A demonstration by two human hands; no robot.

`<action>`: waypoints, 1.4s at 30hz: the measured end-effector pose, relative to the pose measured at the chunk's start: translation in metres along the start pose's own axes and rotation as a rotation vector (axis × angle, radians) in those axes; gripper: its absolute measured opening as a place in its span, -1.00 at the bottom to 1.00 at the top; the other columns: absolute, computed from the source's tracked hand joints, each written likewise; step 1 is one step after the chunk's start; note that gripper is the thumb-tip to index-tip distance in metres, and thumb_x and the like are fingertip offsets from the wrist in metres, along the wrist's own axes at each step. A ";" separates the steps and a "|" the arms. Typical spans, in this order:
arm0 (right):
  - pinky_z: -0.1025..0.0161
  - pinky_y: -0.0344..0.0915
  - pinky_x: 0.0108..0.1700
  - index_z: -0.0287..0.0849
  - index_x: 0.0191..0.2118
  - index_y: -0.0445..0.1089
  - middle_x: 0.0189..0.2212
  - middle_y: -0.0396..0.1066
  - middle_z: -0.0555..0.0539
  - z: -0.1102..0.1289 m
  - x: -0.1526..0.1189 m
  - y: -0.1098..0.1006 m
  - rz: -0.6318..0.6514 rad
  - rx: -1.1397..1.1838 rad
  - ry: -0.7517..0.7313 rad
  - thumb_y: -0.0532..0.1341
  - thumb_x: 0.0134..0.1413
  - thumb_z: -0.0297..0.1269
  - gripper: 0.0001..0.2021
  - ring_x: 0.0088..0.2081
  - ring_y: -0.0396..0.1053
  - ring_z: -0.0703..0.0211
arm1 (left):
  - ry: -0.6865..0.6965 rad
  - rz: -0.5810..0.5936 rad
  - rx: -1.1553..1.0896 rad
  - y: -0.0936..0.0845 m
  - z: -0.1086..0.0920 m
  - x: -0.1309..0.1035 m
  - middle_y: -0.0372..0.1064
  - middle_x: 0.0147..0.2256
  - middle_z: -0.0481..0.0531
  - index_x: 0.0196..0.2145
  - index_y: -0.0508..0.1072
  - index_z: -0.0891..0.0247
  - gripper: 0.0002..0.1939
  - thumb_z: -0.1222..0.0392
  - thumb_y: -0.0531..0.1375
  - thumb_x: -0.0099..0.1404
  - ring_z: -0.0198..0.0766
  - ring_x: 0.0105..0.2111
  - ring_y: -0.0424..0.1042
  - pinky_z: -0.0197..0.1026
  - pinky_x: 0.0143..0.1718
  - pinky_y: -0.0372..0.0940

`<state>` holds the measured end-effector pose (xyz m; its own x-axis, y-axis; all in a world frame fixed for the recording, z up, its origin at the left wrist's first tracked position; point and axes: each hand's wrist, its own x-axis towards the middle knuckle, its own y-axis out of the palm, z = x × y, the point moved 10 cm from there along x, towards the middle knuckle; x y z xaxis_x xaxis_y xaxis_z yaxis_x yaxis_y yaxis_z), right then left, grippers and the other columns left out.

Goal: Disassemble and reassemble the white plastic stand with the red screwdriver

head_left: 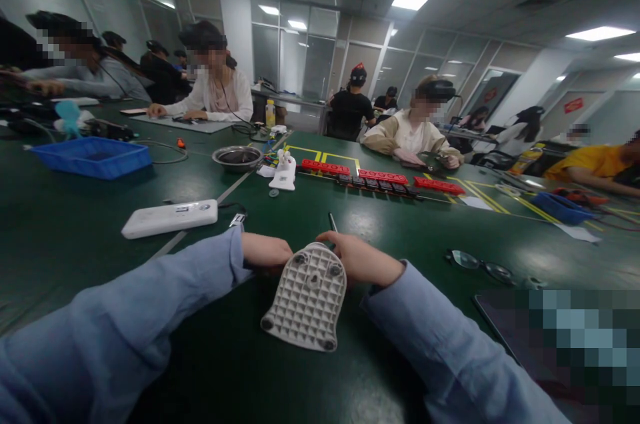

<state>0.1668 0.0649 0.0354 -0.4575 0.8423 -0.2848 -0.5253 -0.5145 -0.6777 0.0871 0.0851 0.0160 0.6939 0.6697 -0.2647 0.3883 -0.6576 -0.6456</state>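
Note:
A white plastic base [307, 301] with a gridded, ribbed underside and dark round feet is tilted up toward me at the middle of the table edge. My left hand [267, 252] is closed at its upper left side, with the fingertips hidden behind it. On the upper right, my right hand [363, 259] is curled against the same base, fingers bent over its top edge. A thin dark rod [333, 223] pokes out just beyond my right fingers; whether they touch it I cannot tell. Farther ahead stands a white plastic device [284, 174], with a small grey disc [273, 193] near it.
On the left lie a white power bank-like box [170, 219], a blue tray [95, 157] and a metal bowl [237, 157]. Red and black strips [383, 177] run across the far side. Eyeglasses [480, 265] and a dark tablet-like panel [505, 331] are at right. Several people sit around.

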 end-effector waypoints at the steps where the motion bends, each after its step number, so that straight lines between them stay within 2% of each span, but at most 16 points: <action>1: 0.35 0.18 -0.61 -0.24 -0.02 0.14 -0.55 0.34 0.01 0.001 -0.001 -0.012 -0.068 -0.047 -0.018 0.18 -0.03 -0.25 -0.57 -0.62 0.29 0.28 | -0.102 0.033 -0.171 -0.001 0.013 -0.001 0.08 -0.78 -0.12 -0.73 0.29 0.33 -0.69 0.11 0.14 0.06 -0.44 -0.76 0.06 -0.35 -0.74 0.01; 3: 0.33 0.19 -0.51 -0.21 -0.09 0.23 -0.51 0.35 -0.02 -0.002 -0.006 -0.044 -0.281 -0.165 -0.027 0.11 0.03 -0.11 -0.64 -0.54 0.32 0.26 | -0.284 0.005 -0.597 -0.005 0.038 -0.002 0.07 -0.75 -0.14 -0.61 0.35 0.36 -0.83 0.24 0.12 0.07 -0.46 -0.77 0.02 -0.39 -0.78 -0.08; 4: 0.32 0.19 -0.46 -0.19 -0.13 0.26 -0.49 0.35 -0.04 -0.006 -0.008 -0.056 -0.383 -0.212 -0.008 0.06 0.06 -0.07 -0.67 -0.48 0.33 0.24 | -0.337 -0.063 -0.796 -0.009 0.048 -0.001 0.09 -0.72 -0.15 -0.53 0.35 0.36 -0.92 0.32 0.10 0.07 -0.47 -0.75 0.04 -0.41 -0.77 -0.07; 6: 0.29 0.18 -0.40 -0.18 -0.19 0.28 -0.45 0.36 -0.07 -0.021 -0.007 -0.067 -0.490 -0.261 0.067 0.03 0.08 -0.07 -0.69 -0.41 0.33 0.18 | -0.331 -0.256 -1.033 -0.020 0.065 0.006 0.13 -0.63 -0.15 -0.43 0.30 0.32 -0.83 0.49 -0.02 0.08 -0.49 -0.69 0.13 -0.45 -0.70 0.06; 10: 0.27 0.17 -0.40 -0.25 -0.19 0.27 -0.44 0.37 -0.12 -0.055 0.013 -0.047 -0.449 -0.230 0.163 0.28 -0.21 -0.16 -0.58 -0.40 0.33 0.08 | -0.286 -0.521 -1.286 -0.020 0.086 0.018 0.17 -0.50 -0.09 -0.43 0.15 0.29 -0.65 0.67 -0.20 0.06 -0.53 -0.54 0.29 -0.45 -0.42 0.28; 12: 0.28 0.18 -0.39 -0.24 -0.18 0.25 -0.46 0.36 -0.09 -0.065 0.020 -0.041 -0.451 -0.185 0.169 0.31 -0.30 -0.32 -0.56 -0.41 0.33 0.10 | -0.284 -0.558 -1.382 -0.015 0.088 0.020 0.21 -0.44 -0.02 -0.42 0.14 0.30 -0.70 0.63 -0.19 0.14 -0.47 -0.48 0.36 -0.38 -0.37 0.33; 14: 0.29 0.20 -0.39 -0.20 -0.21 0.24 -0.51 0.34 -0.02 -0.070 0.025 -0.043 -0.471 -0.109 0.154 0.24 -0.26 -0.44 -0.64 -0.45 0.32 0.16 | -0.275 -0.561 -1.450 -0.012 0.084 0.019 0.26 -0.38 0.05 -0.37 0.15 0.31 -0.77 0.57 -0.15 0.20 -0.39 -0.42 0.40 -0.35 -0.39 0.36; 18: 0.31 0.27 -0.44 -0.18 -0.28 0.23 -0.48 0.33 0.00 -0.060 0.017 -0.067 -0.539 0.126 0.087 0.01 -0.06 -0.44 -0.83 -0.52 0.32 0.27 | -0.238 -0.551 -1.535 -0.015 0.067 0.012 0.32 -0.30 0.16 -0.21 0.16 0.35 -0.76 0.55 -0.12 0.23 -0.39 -0.42 0.43 -0.43 -0.47 0.35; 22: 0.27 0.36 -0.45 -0.11 -0.07 0.12 -0.18 0.31 -0.07 -0.020 -0.015 -0.092 -0.577 0.462 -0.072 -0.13 0.06 -0.32 -0.70 -0.49 0.38 0.30 | -0.209 -0.533 -1.604 -0.020 0.049 0.003 0.36 -0.45 0.06 -0.18 0.20 0.39 -0.82 0.40 -0.10 0.29 -0.49 -0.62 0.36 -0.51 -0.63 0.29; 25: 0.35 0.35 -0.46 -0.05 -0.10 0.17 -0.16 0.34 -0.04 0.012 -0.043 -0.103 -0.520 0.975 -0.300 -0.10 0.03 -0.34 -0.70 -0.40 0.40 0.32 | -0.149 -0.463 -1.643 -0.024 0.030 -0.005 0.12 -0.73 -0.19 -0.22 0.27 0.40 -0.79 0.31 -0.12 0.32 -0.56 -0.83 0.09 -0.53 -0.84 0.04; 27: 0.46 0.31 -0.47 -0.01 -0.19 0.23 -0.21 0.37 0.03 0.028 -0.060 -0.108 -0.505 1.107 -0.397 -0.06 0.03 -0.35 -0.76 -0.39 0.39 0.40 | -0.067 -0.397 -1.629 -0.028 0.012 -0.011 -0.13 -0.80 -0.27 -0.30 0.31 0.37 -0.74 0.32 -0.15 0.33 -0.55 -0.88 -0.10 -0.49 -0.88 -0.13; 29: 0.52 0.26 -0.50 -0.01 -0.27 0.27 -0.27 0.40 0.09 0.037 -0.073 -0.110 -0.519 1.121 -0.450 0.03 0.00 -0.36 -0.83 -0.42 0.38 0.45 | -0.005 -0.382 -1.578 -0.030 -0.005 -0.019 -0.19 -0.79 -0.26 -0.39 0.29 0.34 -0.73 0.33 -0.17 0.32 -0.53 -0.87 -0.13 -0.47 -0.86 -0.18; 34: 0.50 0.13 -0.72 -0.03 -0.33 0.32 -0.62 0.35 0.16 0.064 -0.106 -0.109 -0.549 1.047 -0.643 0.25 -0.16 -0.18 -0.81 -0.71 0.23 0.41 | 0.111 -0.406 -1.431 -0.027 -0.049 -0.045 0.03 -0.64 -0.18 -0.37 0.21 0.29 -0.87 0.37 -0.09 0.26 -0.53 -0.73 0.05 -0.50 -0.77 -0.11; 36: 0.48 0.00 -0.79 -0.06 -0.35 0.34 -0.75 0.22 0.18 0.073 -0.122 -0.112 -0.649 0.987 -0.705 0.26 -0.16 -0.07 -0.76 -0.81 0.06 0.43 | 0.174 -0.356 -1.350 -0.022 -0.069 -0.055 0.08 -0.61 -0.17 -0.33 0.21 0.28 -0.90 0.40 -0.05 0.24 -0.54 -0.70 0.09 -0.51 -0.74 -0.05; 38: 0.47 -0.10 -0.81 -0.12 -0.42 0.36 -0.81 0.12 0.17 0.076 -0.141 -0.118 -0.823 0.944 -0.732 0.26 -0.19 -0.01 -0.72 -0.82 -0.05 0.45 | 0.261 -0.319 -1.234 -0.020 -0.086 -0.064 0.16 -0.61 -0.18 -0.28 0.21 0.26 -0.86 0.40 0.05 0.19 -0.54 -0.69 0.14 -0.52 -0.72 0.01; 42: 0.45 -0.16 -0.83 -0.18 -0.58 0.32 -0.81 0.08 0.14 0.076 -0.170 -0.126 -1.097 0.880 -0.798 0.22 -0.16 -0.04 -0.71 -0.79 -0.07 0.42 | 0.431 -0.310 -1.047 -0.023 -0.104 -0.079 0.38 -0.58 -0.14 -0.22 0.22 0.23 -0.64 0.37 0.24 0.03 -0.42 -0.62 0.37 -0.44 -0.62 0.24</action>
<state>0.2567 -0.0256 0.2210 0.3063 0.6983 0.6469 -0.9324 0.0831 0.3519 0.0866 0.0112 0.1266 0.5518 0.8109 0.1948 0.7468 -0.5844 0.3175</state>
